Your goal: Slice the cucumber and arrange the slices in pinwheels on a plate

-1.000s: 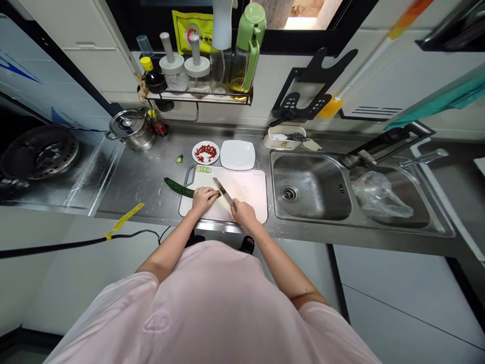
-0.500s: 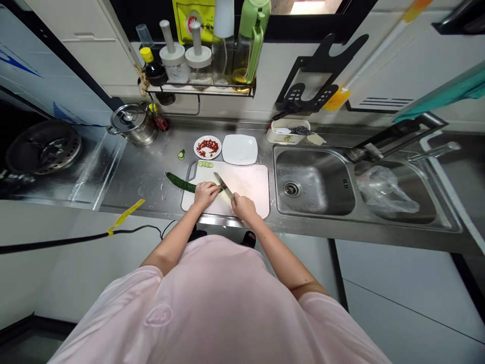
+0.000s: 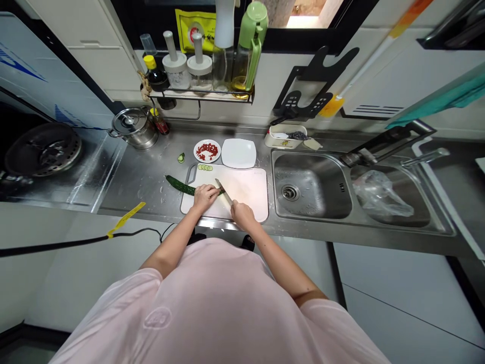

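Left hand [image 3: 204, 197] curls fingers over one cucumber [image 3: 180, 185]; right hand's [image 3: 242, 214] fingers wrap one knife [image 3: 223, 191]; four slices [image 3: 204, 167] above.

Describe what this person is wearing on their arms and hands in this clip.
The left hand and right hand are bare, with no gloves. The forearms are bare too, below the wide short sleeves of a loose pale pink T-shirt with a small tone-on-tone logo on its front.
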Demonstrator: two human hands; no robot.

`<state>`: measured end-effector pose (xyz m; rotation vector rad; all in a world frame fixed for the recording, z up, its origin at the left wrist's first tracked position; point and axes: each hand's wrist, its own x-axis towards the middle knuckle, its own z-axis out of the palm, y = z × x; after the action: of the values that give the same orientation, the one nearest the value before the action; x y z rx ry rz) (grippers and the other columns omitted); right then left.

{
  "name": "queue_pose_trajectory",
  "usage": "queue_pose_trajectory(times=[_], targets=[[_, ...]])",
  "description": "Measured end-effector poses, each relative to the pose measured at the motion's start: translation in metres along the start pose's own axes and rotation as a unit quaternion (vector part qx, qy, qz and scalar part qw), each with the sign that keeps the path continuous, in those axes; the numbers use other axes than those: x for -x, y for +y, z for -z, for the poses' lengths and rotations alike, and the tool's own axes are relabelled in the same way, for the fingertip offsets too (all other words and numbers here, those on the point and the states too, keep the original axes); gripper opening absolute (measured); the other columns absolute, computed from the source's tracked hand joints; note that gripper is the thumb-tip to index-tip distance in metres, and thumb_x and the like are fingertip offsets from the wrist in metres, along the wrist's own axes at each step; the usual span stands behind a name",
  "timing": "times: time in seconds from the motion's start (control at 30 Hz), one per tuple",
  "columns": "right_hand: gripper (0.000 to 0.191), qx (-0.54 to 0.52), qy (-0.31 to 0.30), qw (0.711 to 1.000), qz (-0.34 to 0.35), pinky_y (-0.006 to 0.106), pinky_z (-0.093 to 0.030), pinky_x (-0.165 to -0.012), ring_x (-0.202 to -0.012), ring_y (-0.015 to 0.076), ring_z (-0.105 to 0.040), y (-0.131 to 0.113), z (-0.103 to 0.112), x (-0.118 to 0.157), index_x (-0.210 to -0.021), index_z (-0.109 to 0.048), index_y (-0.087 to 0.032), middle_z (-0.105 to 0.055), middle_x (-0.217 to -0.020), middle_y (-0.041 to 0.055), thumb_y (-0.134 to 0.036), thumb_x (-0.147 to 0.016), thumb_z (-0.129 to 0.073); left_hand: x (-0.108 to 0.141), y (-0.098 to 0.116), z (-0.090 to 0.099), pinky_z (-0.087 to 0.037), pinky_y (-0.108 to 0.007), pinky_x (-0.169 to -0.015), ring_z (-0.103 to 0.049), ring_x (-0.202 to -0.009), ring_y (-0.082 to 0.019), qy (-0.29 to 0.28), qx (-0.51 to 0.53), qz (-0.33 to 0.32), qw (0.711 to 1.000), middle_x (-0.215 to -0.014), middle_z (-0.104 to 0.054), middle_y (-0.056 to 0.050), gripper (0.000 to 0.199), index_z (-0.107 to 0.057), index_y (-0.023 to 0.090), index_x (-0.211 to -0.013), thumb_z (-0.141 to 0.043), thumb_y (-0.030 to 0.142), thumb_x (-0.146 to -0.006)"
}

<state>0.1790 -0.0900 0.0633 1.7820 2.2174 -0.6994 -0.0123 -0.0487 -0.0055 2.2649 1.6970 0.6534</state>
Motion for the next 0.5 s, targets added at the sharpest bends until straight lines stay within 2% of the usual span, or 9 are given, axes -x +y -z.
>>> queue_pose_trajectory(times=[0.23,0.5], targets=[[0.024,0.001,-0.021,1.0,-0.007,0.029,-0.041,-0.073,-0.089,0.0228,-0.064,0.005,0.0,0.011,-0.11,-0.052,-0.015,-0.066,-0.096,0.0137,-0.018,-0.094,-0.034,-0.001,-0.001,-0.001,-0.035,-0.036,-0.081,-0.055,-0.093,-0.021,-0.001,-0.009,-0.003,1.0,-0.099,-0.067,-0.005,0.026,-0.071,0.031,-0.099,-0.048,0.039,-0.09],[0.025,-0.005,-0.011,1.0,0.008,0.03,-0.042,-0.073,-0.09,0.0239,-0.063,-0.001,0.004,-0.005,-0.108,-0.053,-0.014,-0.066,-0.096,0.014,-0.018,-0.094,-0.032,-0.001,-0.002,-0.001,-0.035,-0.035,-0.078,-0.055,-0.091,-0.019,0.007,-0.038,-0.028,0.999,-0.098,-0.067,-0.004,0.028,-0.071,0.03,-0.098,-0.045,0.04,-0.092]])
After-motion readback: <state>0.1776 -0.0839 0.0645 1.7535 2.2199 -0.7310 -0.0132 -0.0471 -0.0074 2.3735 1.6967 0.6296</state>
